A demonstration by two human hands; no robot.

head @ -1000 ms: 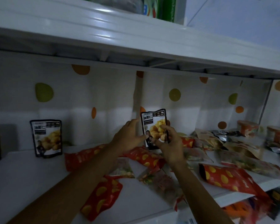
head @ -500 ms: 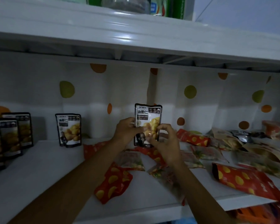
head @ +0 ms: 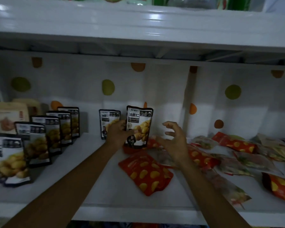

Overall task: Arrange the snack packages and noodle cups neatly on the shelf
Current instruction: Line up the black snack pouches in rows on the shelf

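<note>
Found gripped by its left edge in the left hand [head: 118, 135]: an upright black-and-white foil pouch printed with yellow chestnuts [head: 139, 127], midway along the white shelf board [head: 105, 186], towards the back. Base contact not discernible. Noted the right hand [head: 173, 142] apart, just right of it, fingers loosely spread, holding nothing. Recorded a matching pouch [head: 109, 120] standing just left, a staggered row of the same [head: 53, 129] farther left, and red yellow-printed pouches [head: 146, 173] lying flat to the right.

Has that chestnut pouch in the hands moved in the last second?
Yes. The held pouch has gone left, and is now close beside the standing pouch.
</note>
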